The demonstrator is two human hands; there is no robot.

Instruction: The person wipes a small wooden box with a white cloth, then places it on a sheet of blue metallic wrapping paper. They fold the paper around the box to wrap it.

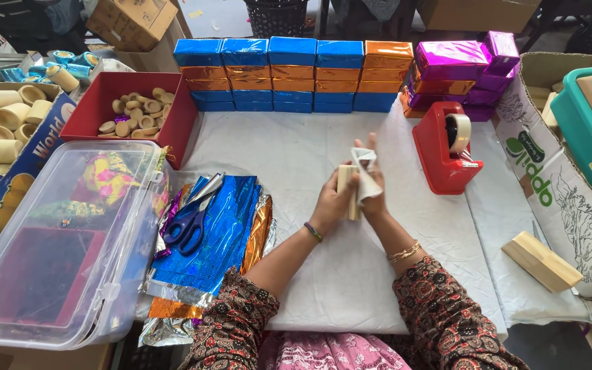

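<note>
A small pale wooden block is being pinched upright between the left hand and right hand above the white tabletop, with crinkled white paper being pressed against it. Wooden discs are being held in a red box.

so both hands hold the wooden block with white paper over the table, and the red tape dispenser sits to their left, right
Not quite. In the head view the red tape dispenser sits to the right of the hands, not the left. Both the left hand and right hand do hold the wooden block and white paper.
</note>
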